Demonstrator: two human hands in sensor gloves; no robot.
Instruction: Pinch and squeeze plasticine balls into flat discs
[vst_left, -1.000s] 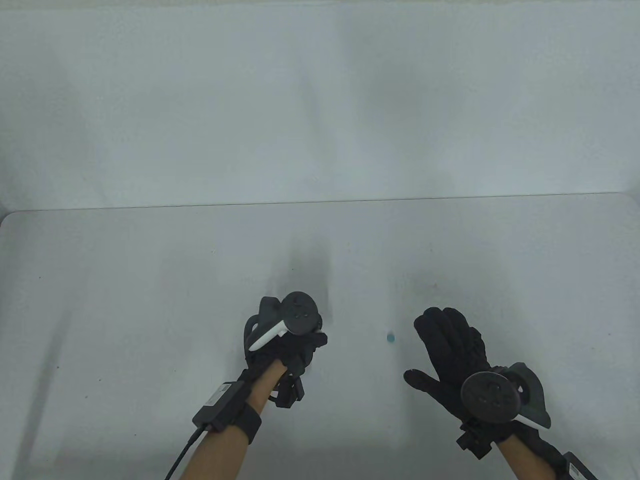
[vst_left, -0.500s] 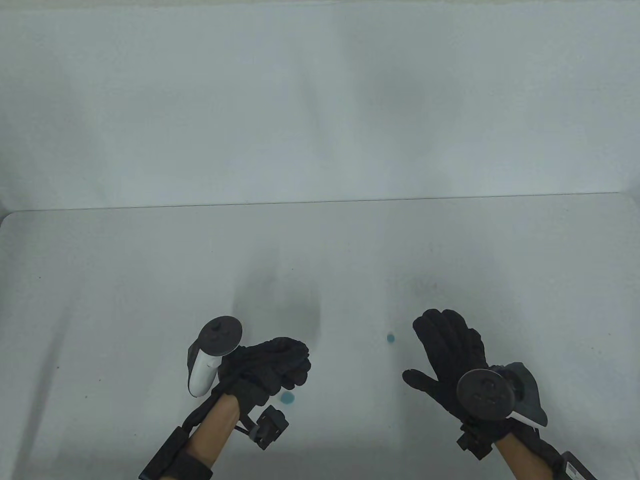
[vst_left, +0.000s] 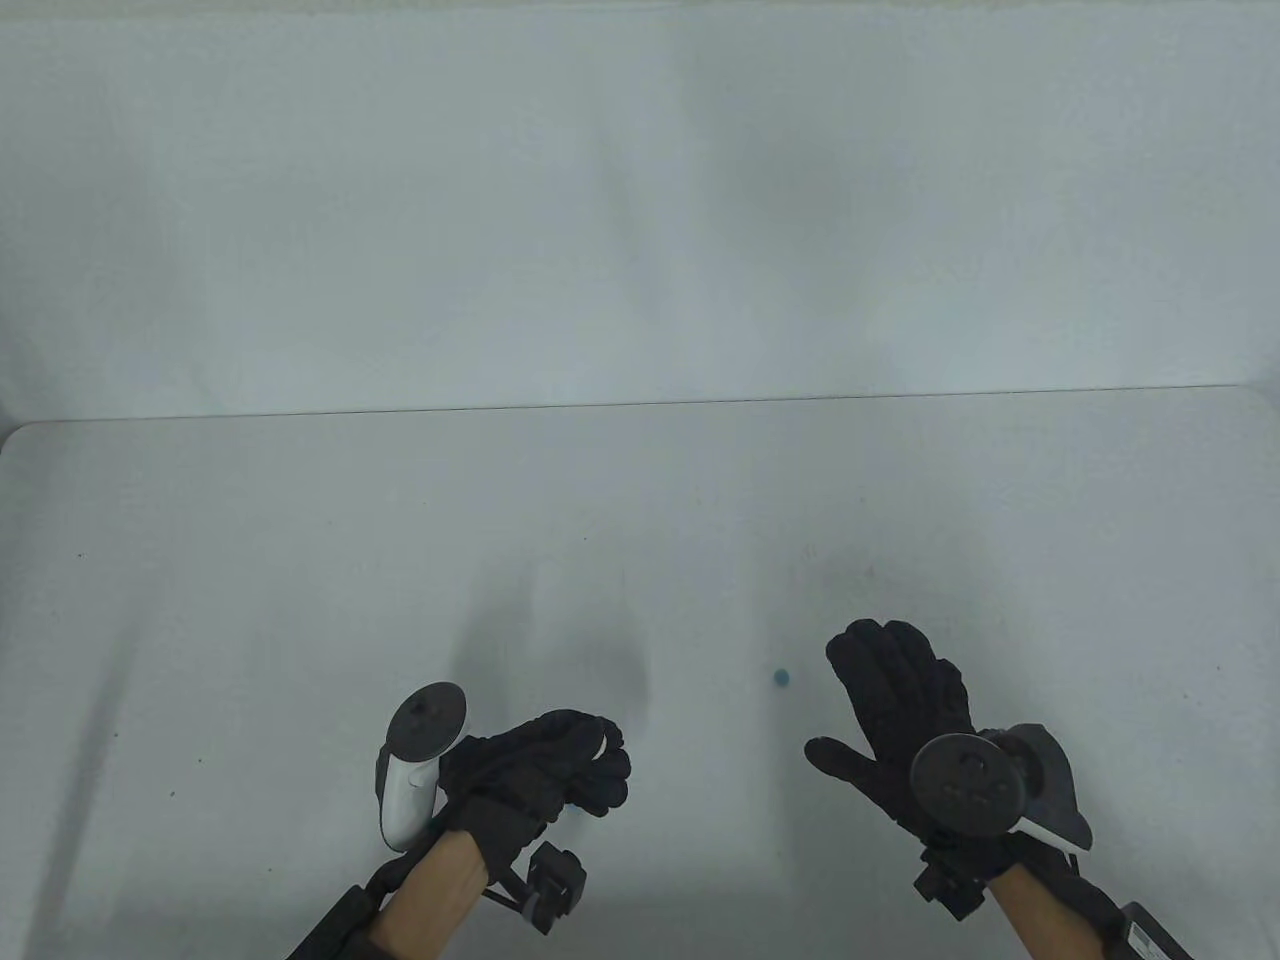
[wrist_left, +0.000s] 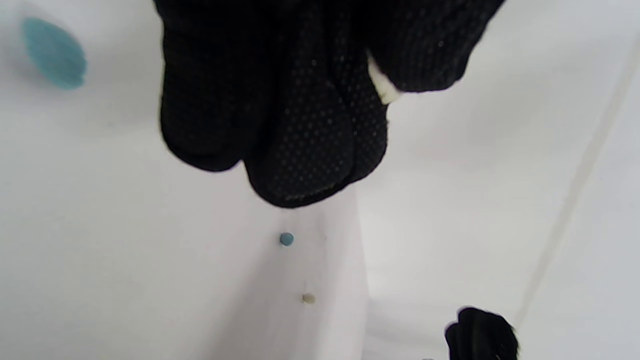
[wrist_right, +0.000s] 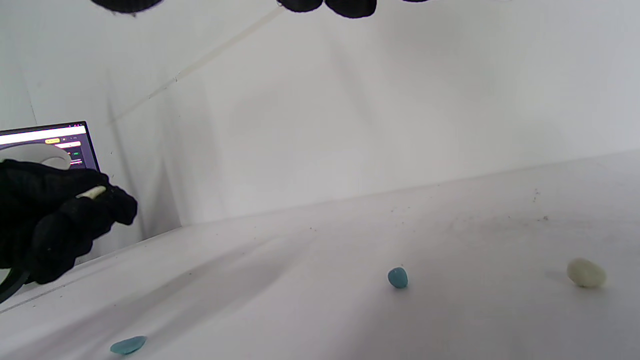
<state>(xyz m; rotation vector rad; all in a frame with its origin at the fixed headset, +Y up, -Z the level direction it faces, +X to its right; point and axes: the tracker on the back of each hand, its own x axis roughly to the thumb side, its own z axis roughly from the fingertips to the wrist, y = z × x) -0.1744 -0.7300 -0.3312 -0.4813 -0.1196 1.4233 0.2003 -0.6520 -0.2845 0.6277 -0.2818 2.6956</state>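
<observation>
My left hand is curled above the table's front middle and pinches a small cream plasticine piece, which also shows in the right wrist view. A flattened teal disc lies on the table just beside that hand; it also shows in the right wrist view. A small teal ball sits between the hands. My right hand hovers open and empty to the right of it, fingers spread. A cream ball lies past the teal ball; in the table view my right hand hides it.
The white table meets a white backdrop along its far edge. A laptop screen stands off to the left in the right wrist view.
My left hand has moved left and toward the front edge and turned over. The teal disc was in sight by its fingers half a second ago; the hand now covers it. The right hand stayed put.
</observation>
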